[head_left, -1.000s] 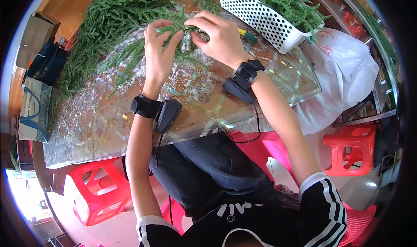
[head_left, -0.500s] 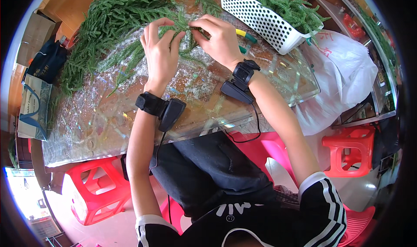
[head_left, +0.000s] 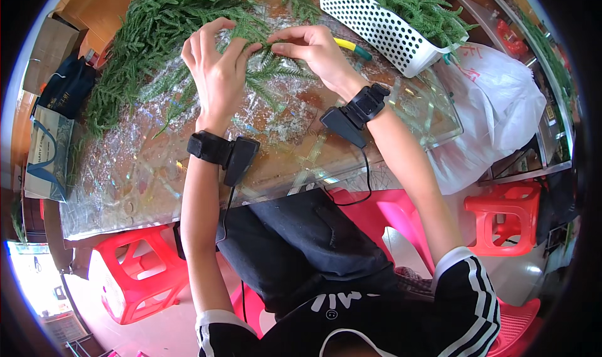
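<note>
Both hands meet over the far middle of the table at a green artificial pine sprig (head_left: pixel 269 81), whose needled branches spread below and between them. My left hand (head_left: pixel 216 68) pinches it from the left with thumb and forefinger, the other fingers bent loosely. From the right, my right hand (head_left: pixel 316 56) closes thumb and forefinger on the sprig's centre. The exact spot they grip is partly covered by fingertips and needles. A big heap of pine branches (head_left: pixel 150 31) lies just behind and left of my left hand. Beside my right hand rests a yellow-and-green tool handle (head_left: pixel 352 47).
A white perforated basket (head_left: pixel 376 27) full of pine sprigs stands at the far right. White plastic bags (head_left: pixel 495 106) bulge beside the table's right edge. White flakes litter the table (head_left: pixel 144 187). Red stools (head_left: pixel 141 272) and a paper bag (head_left: pixel 50 147) stand around it.
My left hand has shifted slightly left and its fingers have spread a little. My right hand has moved slightly right and down. More of the sprig's branches now show below the hands.
</note>
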`<state>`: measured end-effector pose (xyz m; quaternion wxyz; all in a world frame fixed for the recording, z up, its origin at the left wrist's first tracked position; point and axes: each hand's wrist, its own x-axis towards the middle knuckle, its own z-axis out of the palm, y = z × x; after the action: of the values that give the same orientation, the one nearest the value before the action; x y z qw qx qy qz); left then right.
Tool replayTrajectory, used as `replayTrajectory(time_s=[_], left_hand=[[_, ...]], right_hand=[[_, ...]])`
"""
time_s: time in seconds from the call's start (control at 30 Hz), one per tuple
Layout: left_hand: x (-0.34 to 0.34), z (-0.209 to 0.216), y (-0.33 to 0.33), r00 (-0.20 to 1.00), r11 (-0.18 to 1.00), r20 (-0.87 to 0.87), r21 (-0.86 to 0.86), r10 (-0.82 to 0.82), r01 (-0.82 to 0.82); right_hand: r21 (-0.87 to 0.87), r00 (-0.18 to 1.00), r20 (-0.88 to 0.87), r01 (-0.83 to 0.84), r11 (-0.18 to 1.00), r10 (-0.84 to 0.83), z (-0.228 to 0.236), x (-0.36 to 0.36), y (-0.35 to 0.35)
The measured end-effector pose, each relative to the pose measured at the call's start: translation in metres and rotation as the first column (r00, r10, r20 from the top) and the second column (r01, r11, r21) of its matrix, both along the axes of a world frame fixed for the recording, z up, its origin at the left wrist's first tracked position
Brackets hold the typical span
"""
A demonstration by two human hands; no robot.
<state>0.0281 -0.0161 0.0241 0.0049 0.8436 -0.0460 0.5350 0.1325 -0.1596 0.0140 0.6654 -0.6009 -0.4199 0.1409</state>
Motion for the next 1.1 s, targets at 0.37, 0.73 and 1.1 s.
replayTrajectory(time_s=[0.37, 0.73, 1.1], left_hand=[[0.004, -0.006, 0.002, 0.989, 0.987, -0.104, -0.138, -0.101, 0.086], [0.004, -0.001, -0.002, 0.981, 0.982, -0.117, -0.124, -0.154, 0.140], [-0.006, 0.009, -0.005, 0.958, 0.982, -0.266, 0.125, -0.105, 0.142]], right_hand=[[-0.046, 0.941, -0.150, -0.312, 0.949, 0.303, 0.003, 0.020, -0.010], [0.020, 0.895, -0.160, -0.419, 0.908, 0.416, -0.006, 0.032, -0.012], [-0.153, 0.963, -0.164, -0.237, 0.959, 0.212, -0.002, 0.025, -0.013]])
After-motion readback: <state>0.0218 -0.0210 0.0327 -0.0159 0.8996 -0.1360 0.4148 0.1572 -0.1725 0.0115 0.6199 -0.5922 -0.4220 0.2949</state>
